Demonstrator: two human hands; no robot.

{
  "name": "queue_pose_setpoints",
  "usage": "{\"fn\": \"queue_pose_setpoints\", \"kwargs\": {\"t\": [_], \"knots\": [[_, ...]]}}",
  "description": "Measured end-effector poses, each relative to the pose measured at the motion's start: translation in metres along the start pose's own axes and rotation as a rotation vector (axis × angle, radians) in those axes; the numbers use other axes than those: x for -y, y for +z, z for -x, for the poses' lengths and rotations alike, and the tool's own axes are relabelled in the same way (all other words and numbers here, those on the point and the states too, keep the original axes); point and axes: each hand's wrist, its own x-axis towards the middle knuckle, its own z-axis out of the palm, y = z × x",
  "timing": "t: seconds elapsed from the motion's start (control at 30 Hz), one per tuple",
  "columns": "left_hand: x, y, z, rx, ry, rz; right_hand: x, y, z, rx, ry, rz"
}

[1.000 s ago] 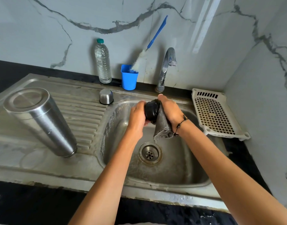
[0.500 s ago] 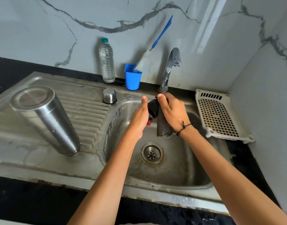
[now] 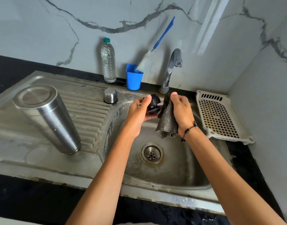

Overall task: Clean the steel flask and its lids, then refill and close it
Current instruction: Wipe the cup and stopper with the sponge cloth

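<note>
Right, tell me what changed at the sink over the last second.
The right hand pulled the dark grey scrubbing cloth off the black plastic inner lid, so a small gap now shows between them. The left hand still grips the lid. The upturned steel flask and small steel cap stayed put on the drainboard.

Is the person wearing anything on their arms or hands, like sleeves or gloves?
No gloves and no sleeves in view: both forearms are bare. The left hand wears nothing. The right hand has a thin dark cord bracelet with small dark beads around its wrist.
</note>
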Motion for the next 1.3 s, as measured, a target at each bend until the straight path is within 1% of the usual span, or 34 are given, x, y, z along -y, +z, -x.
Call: {"fn": "queue_pose_setpoints", "kwargs": {"t": [0.03,0.1,0.2,0.27,0.33,0.4,0.47,0.57,0.63,0.7,0.8,0.87,0.93,1.07,1.3], "knots": [[0.001,0.001,-0.001,-0.032,-0.027,0.053,-0.003,0.0,0.002,0.008,-0.014,0.042],[0.002,0.005,-0.003,-0.07,-0.068,0.08,-0.008,0.002,0.007,0.033,-0.132,0.257],[0.003,0.008,-0.003,-0.057,-0.098,0.045,-0.018,0.004,0.011,0.027,-0.451,0.646],[0.004,0.005,-0.005,-0.052,-0.095,0.034,-0.026,0.004,0.01,-0.012,-0.599,0.747],[0.005,0.004,-0.005,-0.034,-0.101,0.048,-0.028,0.004,0.008,-0.023,-0.627,0.7],[0.006,0.005,-0.004,0.001,-0.121,0.102,-0.025,0.005,0.007,-0.014,-0.589,0.553],[0.008,0.004,-0.004,0.012,-0.147,0.13,-0.018,0.008,0.004,0.009,-0.494,0.43],[0.009,-0.002,-0.003,-0.027,-0.171,0.109,-0.016,0.014,-0.009,0.016,-0.308,0.328],[0.006,-0.01,-0.004,-0.079,-0.145,0.092,-0.02,0.021,-0.017,0.02,-0.21,0.242],[0.002,-0.025,-0.008,-0.179,-0.077,-0.024,-0.026,0.029,-0.019,0.027,-0.117,0.133],[0.003,-0.06,-0.018,-0.371,0.043,-0.433,-0.037,0.042,-0.019,0.068,0.001,-0.002],[0.004,-0.082,-0.018,-0.479,0.075,-0.676,-0.044,0.057,-0.02,0.112,0.034,0.004],[0.004,-0.095,-0.016,-0.554,0.088,-0.783,-0.049,0.075,-0.023,0.159,0.067,0.039],[-0.001,-0.11,-0.015,-0.632,0.113,-0.852,-0.057,0.112,-0.03,0.226,0.136,0.07],[-0.003,-0.127,-0.023,-0.71,0.059,-0.83,-0.071,0.155,-0.039,0.297,0.203,0.123]]}}
